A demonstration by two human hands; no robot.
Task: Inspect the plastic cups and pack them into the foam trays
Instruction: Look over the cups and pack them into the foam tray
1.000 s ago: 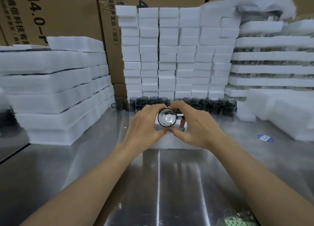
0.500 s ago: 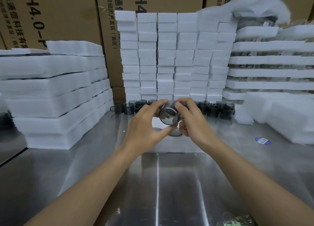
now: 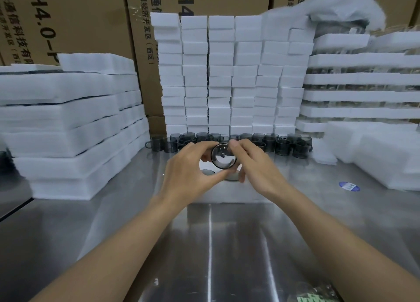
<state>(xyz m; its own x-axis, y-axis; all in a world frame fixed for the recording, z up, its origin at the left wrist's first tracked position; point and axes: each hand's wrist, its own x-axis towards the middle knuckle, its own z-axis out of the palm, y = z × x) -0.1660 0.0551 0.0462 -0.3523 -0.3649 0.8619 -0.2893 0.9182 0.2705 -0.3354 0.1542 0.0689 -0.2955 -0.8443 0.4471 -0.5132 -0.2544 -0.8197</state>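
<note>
Steel table (image 3: 68, 245) fills lower frame. Cardboard boxes (image 3: 86, 17) across top. Foam tray stacks (image 3: 68, 120) at left; more at centre and right. Single foam tray (image 3: 227, 197) at centre, under hands. Row of dark cups (image 3: 281, 146) behind it. Left hand (image 3: 188, 170) and right hand (image 3: 259, 165) both curl fingers round plastic cup (image 3: 222, 156), held above tray, round end toward camera. Blue sticker (image 3: 348, 186) at right.

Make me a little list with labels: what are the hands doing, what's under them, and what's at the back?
left hand: grips the held cup
right hand: pinches the same cup
held cup: dark, see-through, round end facing the camera
under hands: foam tray on the metal table
back: row of cups before stacked foam blocks
</note>
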